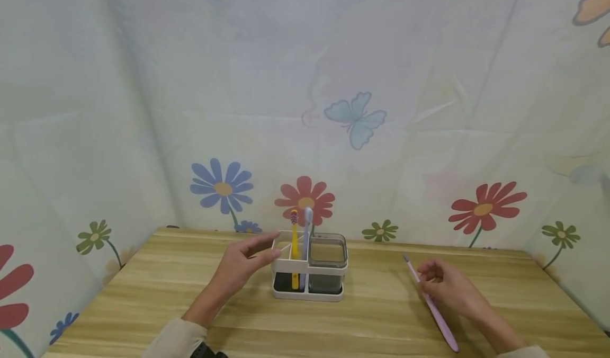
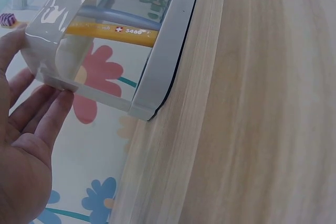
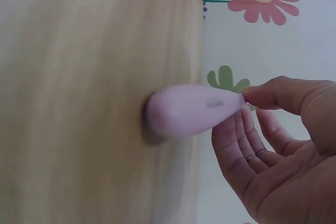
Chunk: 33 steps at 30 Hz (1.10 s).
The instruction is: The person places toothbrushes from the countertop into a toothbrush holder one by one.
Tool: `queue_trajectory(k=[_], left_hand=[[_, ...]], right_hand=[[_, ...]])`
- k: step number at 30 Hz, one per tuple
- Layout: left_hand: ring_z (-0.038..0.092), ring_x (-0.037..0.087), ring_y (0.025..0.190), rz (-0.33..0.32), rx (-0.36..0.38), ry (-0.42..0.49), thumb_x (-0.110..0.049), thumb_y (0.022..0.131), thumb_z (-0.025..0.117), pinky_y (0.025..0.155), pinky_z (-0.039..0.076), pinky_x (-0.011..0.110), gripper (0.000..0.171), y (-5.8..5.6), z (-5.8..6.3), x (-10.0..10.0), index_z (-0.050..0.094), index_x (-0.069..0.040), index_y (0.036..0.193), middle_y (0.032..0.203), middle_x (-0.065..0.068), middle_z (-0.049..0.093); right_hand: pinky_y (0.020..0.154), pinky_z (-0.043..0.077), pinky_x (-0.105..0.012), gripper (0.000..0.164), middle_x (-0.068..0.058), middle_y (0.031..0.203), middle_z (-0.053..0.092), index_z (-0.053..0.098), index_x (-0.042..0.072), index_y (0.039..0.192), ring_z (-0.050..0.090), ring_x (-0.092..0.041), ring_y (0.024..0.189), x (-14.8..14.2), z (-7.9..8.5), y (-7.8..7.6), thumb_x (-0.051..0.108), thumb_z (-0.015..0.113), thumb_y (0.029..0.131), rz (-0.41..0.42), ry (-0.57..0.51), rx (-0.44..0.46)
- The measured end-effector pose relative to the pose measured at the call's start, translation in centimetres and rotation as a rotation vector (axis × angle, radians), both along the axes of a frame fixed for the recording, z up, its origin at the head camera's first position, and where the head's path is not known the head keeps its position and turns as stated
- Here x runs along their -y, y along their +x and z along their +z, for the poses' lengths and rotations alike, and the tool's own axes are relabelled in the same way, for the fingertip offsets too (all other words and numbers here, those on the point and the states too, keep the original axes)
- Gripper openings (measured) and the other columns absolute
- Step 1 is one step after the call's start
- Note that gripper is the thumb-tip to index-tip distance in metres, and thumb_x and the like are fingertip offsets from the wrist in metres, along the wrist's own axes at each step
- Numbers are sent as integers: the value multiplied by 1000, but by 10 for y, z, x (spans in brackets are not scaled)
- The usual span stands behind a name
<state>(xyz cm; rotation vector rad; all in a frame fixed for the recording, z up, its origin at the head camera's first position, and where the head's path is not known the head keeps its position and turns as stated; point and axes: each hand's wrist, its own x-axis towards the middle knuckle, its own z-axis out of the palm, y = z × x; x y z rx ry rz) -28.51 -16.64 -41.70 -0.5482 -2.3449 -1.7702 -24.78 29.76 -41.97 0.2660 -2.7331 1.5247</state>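
Observation:
A white toothbrush holder stands upright on the wooden table. In its left part are a yellow toothbrush and a pale blue-grey toothbrush, both bristle end up. A clear cup fills the right part. My left hand holds the holder's upper frame at its left side, thumb toward the front and fingers farther back. To the right, my right hand pinches a pink toothbrush between thumb and fingers. Its bristle end points away from me. The thick handle end hangs low near the tabletop; contact I cannot tell.
The wooden table reaches back to a pale curtain printed with flowers and a butterfly. Curtain also hangs along the left and right sides. A dark watch band sits at my left wrist.

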Motion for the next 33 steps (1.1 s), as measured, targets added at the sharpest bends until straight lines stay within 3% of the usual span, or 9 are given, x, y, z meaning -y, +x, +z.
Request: queue_trajectory(k=[7, 23, 33], left_hand=[[64, 27, 130, 3, 2, -5, -27, 97, 81, 106, 54, 38, 46, 0, 1, -1, 71, -15, 140, 142, 4, 68], [64, 27, 129, 8, -8, -7, -28, 96, 82, 105, 55, 38, 46, -1, -1, -1, 72, -16, 139, 141, 5, 68], [64, 27, 130, 13, 5, -8, -30, 96, 82, 105, 55, 39, 46, 1, -1, -1, 72, -16, 139, 141, 5, 68]], right_hand=[[70, 63, -35, 43, -19, 108, 68, 53, -19, 138, 68, -28, 92, -5, 16, 2, -3, 66, 100, 21, -43, -3], [74, 65, -35, 31, -20, 110, 65, 60, -9, 132, 72, -21, 90, 6, 40, 13, -2, 66, 102, -44, -109, -156], [76, 66, -37, 36, -17, 110, 65, 58, -9, 135, 73, -16, 92, 22, 61, 19, 1, 69, 102, -52, -199, -218]])
